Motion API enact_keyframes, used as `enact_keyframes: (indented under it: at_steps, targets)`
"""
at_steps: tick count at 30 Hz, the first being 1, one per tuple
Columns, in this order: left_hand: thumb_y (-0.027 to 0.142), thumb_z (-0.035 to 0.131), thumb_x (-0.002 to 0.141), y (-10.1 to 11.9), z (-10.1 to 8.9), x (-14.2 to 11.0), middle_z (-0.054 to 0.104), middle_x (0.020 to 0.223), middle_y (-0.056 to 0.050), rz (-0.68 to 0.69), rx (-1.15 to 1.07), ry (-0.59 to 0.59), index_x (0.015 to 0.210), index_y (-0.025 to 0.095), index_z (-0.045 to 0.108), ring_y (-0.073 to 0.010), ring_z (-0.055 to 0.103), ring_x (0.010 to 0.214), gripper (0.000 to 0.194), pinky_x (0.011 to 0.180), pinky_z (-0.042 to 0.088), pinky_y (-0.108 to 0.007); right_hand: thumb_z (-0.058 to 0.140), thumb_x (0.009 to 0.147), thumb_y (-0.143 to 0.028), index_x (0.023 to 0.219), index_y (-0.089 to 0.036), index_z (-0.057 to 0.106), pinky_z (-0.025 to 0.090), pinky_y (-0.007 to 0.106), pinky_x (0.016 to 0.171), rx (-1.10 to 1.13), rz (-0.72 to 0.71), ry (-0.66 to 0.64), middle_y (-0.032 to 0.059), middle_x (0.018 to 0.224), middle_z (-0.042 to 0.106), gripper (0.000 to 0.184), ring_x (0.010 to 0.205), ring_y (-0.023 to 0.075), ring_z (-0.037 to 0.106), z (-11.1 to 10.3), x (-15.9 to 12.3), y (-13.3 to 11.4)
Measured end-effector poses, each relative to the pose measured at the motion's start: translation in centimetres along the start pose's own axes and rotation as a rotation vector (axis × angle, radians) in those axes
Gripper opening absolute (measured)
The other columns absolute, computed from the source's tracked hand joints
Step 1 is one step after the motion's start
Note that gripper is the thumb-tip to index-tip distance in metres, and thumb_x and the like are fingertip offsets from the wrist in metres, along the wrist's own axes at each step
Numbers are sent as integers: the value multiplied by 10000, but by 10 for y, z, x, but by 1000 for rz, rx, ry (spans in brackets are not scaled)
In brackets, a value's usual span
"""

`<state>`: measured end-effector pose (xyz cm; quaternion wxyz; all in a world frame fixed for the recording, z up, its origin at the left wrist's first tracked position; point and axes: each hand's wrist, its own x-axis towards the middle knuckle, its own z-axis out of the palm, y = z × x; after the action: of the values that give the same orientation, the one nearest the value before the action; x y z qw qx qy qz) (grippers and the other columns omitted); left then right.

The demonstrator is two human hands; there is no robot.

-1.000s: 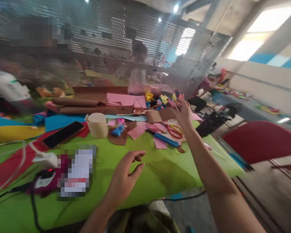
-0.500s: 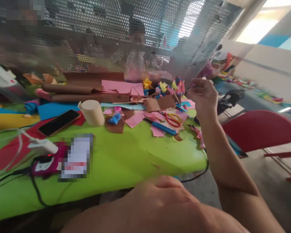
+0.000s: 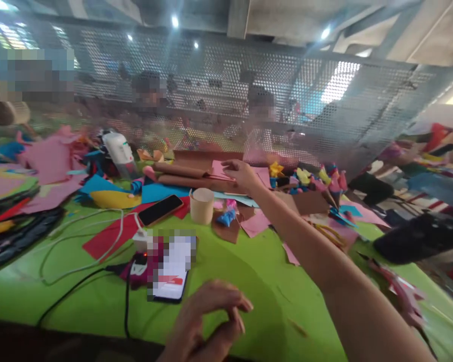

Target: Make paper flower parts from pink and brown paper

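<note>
Paper (image 3: 264,177), pink, lay at back of table (image 3: 226,261), near brown rolls (image 3: 179,169). Right hand (image 3: 239,173) at paper; grip's hold could not be told. Left hand (image 3: 219,311) hung empty, fingers loosely curled, thumb apart. Flowers (image 3: 276,169) looked finished; paper seemed left unworked.

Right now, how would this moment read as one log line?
right hand: at pink sheet, contact unclear | left hand: over green table, nothing visibly held | nearby: brown rolls

The brown rolls (image 3: 179,170) look matt and papery, the green tabletop (image 3: 230,266) smooth and glossy, the perforated screen (image 3: 215,60) metallic.
</note>
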<state>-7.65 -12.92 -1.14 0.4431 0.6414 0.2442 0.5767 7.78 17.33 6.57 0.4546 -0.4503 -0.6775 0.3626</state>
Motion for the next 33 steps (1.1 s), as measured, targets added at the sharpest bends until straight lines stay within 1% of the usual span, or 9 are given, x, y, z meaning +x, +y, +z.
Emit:
enact_keyframes:
  at_steps: [3, 8, 12, 16, 20, 23, 28, 31, 33]
  targets:
    - [126, 531, 918, -4, 6, 33, 711, 1023, -59, 40, -1, -18, 1284, 338, 570, -143, 644, 795, 425, 745, 529, -267, 649, 731, -90, 920, -154, 719, 518, 315, 779, 4, 46, -45, 36, 819, 716, 211, 774, 167, 643, 32, 25, 12]
    - [94, 595, 860, -31, 11, 22, 733, 979, -46, -64, 43, -34, 1228, 297, 624, -151, 660, 828, 421, 773, 522, -252, 675, 668, -42, 837, -161, 726, 508, 279, 716, 26, 122, -91, 4, 727, 709, 213, 684, 141, 618, 71, 53, 30]
    - [35, 602, 826, -33, 14, 18, 732, 965, -34, -175, 35, 8, 1205, 307, 649, -142, 659, 836, 469, 834, 515, -259, 708, 665, -92, 837, -161, 725, 504, 270, 647, 82, 177, -56, -3, 643, 687, 186, 592, 129, 596, 88, 71, 40]
    - [67, 620, 831, -33, 15, 18, 730, 940, -36, -253, 23, 14, 1192, 304, 663, -138, 650, 814, 434, 870, 508, -278, 713, 651, -126, 845, -157, 719, 500, 275, 639, 140, 198, 55, -4, 637, 685, 197, 600, 138, 605, 90, 87, 43]
    - [166, 618, 863, -38, 17, 18, 730, 932, -52, -293, -9, 13, 1168, 280, 685, -138, 642, 786, 332, 781, 522, -254, 720, 643, -181, 921, -160, 720, 497, 275, 647, 184, 179, 155, -7, 681, 698, 279, 649, 150, 619, 85, 98, 38]
    - [230, 599, 883, -45, 19, 17, 728, 927, -70, -302, -34, 7, 1160, 244, 686, -133, 634, 745, 291, 686, 519, -227, 740, 638, -226, 929, -147, 722, 497, 279, 631, 209, 164, 150, -6, 655, 685, 302, 627, 151, 615, 88, 98, 32]
    - [314, 591, 899, -52, 18, 14, 724, 926, -93, -349, -54, 10, 1178, 214, 665, -139, 637, 744, 305, 667, 517, -233, 744, 625, -236, 830, -135, 734, 509, 309, 668, 230, 127, 121, -7, 602, 671, 229, 611, 158, 618, 99, 91, 21]
    - [344, 601, 898, -52, 16, 15, 720, 918, -99, -357, -91, 40, 1168, 206, 664, -142, 632, 739, 310, 676, 520, -248, 708, 637, -204, 789, -133, 731, 512, 320, 751, 239, 75, 181, 10, 665, 703, 169, 701, 174, 646, 89, 95, 7]
    - [368, 612, 890, -49, 15, 18, 716, 909, -101, -372, -133, 59, 1150, 199, 668, -151, 631, 743, 315, 667, 523, -258, 671, 656, -183, 844, -141, 732, 510, 318, 806, 249, 23, 232, 22, 780, 738, 203, 796, 181, 664, 69, 100, -5]
